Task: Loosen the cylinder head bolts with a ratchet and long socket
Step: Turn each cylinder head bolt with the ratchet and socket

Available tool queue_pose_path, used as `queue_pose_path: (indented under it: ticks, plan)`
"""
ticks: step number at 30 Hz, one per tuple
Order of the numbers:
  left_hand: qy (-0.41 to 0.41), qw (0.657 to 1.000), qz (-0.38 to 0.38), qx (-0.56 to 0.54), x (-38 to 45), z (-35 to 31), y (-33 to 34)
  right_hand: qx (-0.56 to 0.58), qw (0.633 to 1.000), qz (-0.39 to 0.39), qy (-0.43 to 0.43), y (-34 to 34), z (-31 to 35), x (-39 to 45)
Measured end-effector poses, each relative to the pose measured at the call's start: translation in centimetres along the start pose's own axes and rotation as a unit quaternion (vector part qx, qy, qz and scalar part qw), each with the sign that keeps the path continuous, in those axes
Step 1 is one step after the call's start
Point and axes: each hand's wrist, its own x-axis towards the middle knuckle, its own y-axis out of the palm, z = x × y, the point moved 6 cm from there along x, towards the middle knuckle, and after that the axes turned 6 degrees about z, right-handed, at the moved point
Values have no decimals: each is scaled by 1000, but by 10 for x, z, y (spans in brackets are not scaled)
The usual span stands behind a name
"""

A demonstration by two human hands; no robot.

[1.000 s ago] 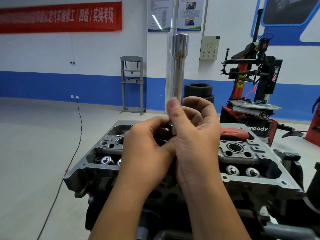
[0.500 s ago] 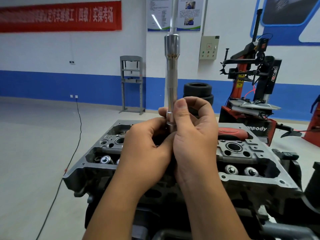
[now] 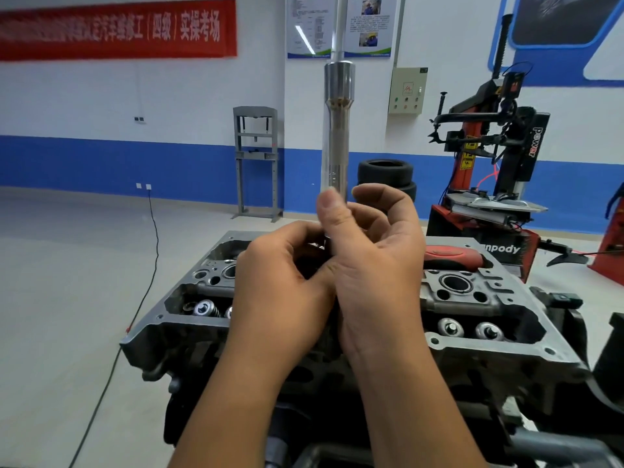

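Above the cylinder head [image 3: 499, 352], the right hand [image 3: 374, 265] pinched the upright long socket [image 3: 336, 136]; the left hand [image 3: 283, 282] curled round something at its base, probably the ratchet. Assembly was under way; seating it on a bolt came next.

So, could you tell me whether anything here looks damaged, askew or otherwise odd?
Nothing looks damaged or spilled. The one unusual thing is that the long socket points straight up, wide end topmost, above the cylinder head, with the right hand pinching its lower end beside the left hand. It is on no bolt yet.
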Motion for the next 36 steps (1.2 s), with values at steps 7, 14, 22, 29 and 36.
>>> queue_pose_path:
  ticks: [7,14,22,29,36]
  plan:
    - [2,997,63,-38,0,-3,3,45,999,15,16,3,0,2]
    - [12,1000,-10,25,-1,-2,-1,3,1000,6,-7,1,2,0]
    - [5,1000,6,9,0,-3,1,7,1000,-9,-24,-1,3,0]
    - [-2,996,88,-24,1,-3,5,15,1000,17,5,3,1,0]
    - [4,999,12,49,-1,-4,-1,-6,1000,1,-10,1,2,-1]
